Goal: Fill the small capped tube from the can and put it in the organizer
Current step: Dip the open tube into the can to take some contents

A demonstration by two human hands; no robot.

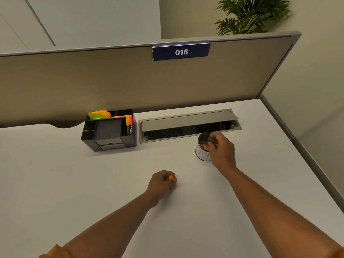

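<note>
A head-worn camera looks down on a pale grey table (93,183) set against a beige cubicle partition. The right hand (221,151) reaches over a small open metal can with a white label (202,152), fingers curled at its rim and pinching what looks like a small clear tube (210,139), tipped into the can's tan, grainy contents; glare and blur make the tube hard to confirm. The left hand (162,182) rests on the table, well apart from the can and nearer the viewer, loosely closed around a small orange cap (170,177). A black plastic desk organizer (109,135), holding bright sticky notes and markers, sits to the left of the can, near the partition. Likely risks: the light can could tip or slide as the hand presses its rim, since nothing steadies it; contents could spill onto the table if the tube is lifted out tilted; and the open cable tray (188,127) just behind the can could swallow a dropped tube or cap.
</note>
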